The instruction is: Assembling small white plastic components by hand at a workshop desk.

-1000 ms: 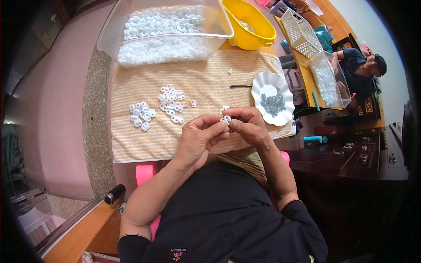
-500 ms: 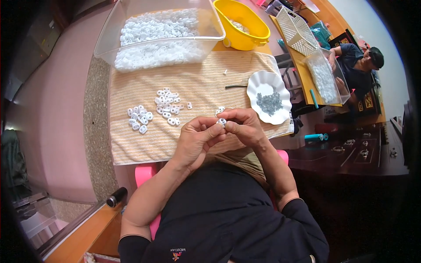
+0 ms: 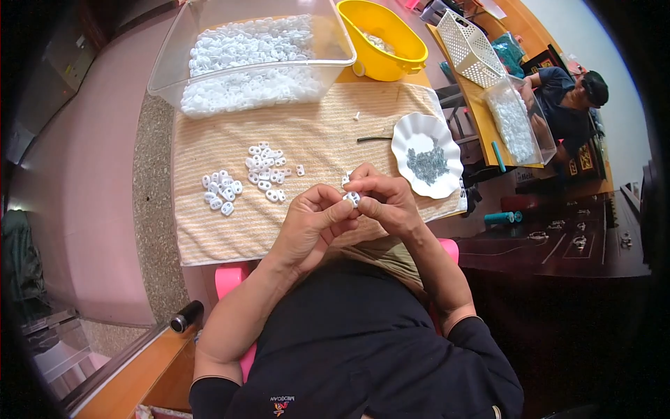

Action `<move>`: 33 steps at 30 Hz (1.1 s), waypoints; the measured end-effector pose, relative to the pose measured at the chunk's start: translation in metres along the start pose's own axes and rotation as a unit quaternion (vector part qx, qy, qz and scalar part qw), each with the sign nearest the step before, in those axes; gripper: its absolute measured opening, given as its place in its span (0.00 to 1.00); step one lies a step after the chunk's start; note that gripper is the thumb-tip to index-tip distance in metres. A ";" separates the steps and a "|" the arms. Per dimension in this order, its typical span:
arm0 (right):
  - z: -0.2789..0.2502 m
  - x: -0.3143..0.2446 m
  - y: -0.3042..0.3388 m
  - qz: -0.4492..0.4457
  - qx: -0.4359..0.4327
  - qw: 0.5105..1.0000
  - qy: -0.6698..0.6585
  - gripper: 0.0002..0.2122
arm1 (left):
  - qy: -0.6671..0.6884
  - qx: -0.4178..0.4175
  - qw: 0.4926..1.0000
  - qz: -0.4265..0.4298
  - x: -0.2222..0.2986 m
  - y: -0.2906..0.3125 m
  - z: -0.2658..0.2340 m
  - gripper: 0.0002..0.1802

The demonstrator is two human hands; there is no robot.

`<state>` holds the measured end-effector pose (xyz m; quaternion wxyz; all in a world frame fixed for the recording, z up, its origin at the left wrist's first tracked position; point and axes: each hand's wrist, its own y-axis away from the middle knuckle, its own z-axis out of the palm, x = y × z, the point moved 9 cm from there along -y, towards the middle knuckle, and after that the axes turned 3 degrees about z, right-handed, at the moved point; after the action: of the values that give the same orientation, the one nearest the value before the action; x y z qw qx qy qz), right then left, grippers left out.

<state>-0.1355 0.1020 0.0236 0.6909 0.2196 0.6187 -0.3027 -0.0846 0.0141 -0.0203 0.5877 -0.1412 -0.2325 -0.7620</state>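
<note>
Your left hand (image 3: 314, 218) and right hand (image 3: 392, 202), fingertips pinched nearly closed, grip one small white two-holed plastic piece (image 3: 353, 199) between them above the striped towel (image 3: 223, 236), left of a scalloped white plate (image 3: 422, 131).

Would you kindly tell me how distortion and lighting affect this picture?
In the head view, fisheye distortion bows the speckled floor strip and the corners go black; also there, the dark panelled surface sinks into deep shadow; in the head view, the small white piece between left hand and right hand is too small for fine detail.
</note>
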 end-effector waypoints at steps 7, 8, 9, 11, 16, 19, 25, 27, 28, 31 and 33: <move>0.009 -0.025 0.004 -0.064 0.014 0.996 0.066 0.11 | 0.035 -0.051 0.998 -0.002 0.000 0.003 0.010 0.06; 0.010 -0.027 0.005 -0.064 0.015 0.996 0.066 0.11 | 0.035 -0.052 0.998 -0.004 0.000 0.004 0.011 0.06; 0.011 -0.026 0.005 -0.057 0.016 0.996 0.066 0.12 | 0.037 -0.056 0.998 -0.001 0.001 0.005 0.012 0.06; 0.014 -0.028 0.005 -0.051 0.018 0.996 0.065 0.12 | 0.039 -0.060 0.997 0.001 0.001 0.006 0.012 0.06; 0.016 -0.034 0.007 -0.071 0.010 0.995 0.065 0.12 | 0.054 -0.074 0.996 -0.005 0.001 0.008 0.017 0.06; 0.019 -0.036 0.008 -0.065 0.013 0.996 0.057 0.13 | 0.056 -0.081 0.995 -0.008 0.001 0.008 0.018 0.06; 0.018 -0.037 0.010 -0.083 0.017 0.993 0.084 0.13 | 0.052 -0.088 0.995 -0.007 0.001 0.009 0.019 0.06; 0.019 -0.038 0.009 -0.091 0.013 0.989 0.112 0.13 | 0.052 -0.089 0.995 -0.004 0.000 0.008 0.019 0.06; 0.021 -0.039 0.009 -0.099 0.008 0.985 0.141 0.13 | 0.052 -0.091 0.994 -0.002 0.000 0.008 0.019 0.06; 0.021 -0.038 0.009 -0.083 0.013 0.988 0.132 0.13 | 0.053 -0.091 0.994 -0.001 0.000 0.008 0.019 0.06; 0.020 -0.037 0.009 -0.076 0.015 0.989 0.128 0.13 | 0.054 -0.092 0.994 -0.001 -0.001 0.008 0.018 0.06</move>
<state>-0.1166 0.1002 0.0617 0.5776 0.2196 0.7122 -0.3330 -0.0776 0.0223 -0.0040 0.5831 -0.1533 -0.1299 -0.7871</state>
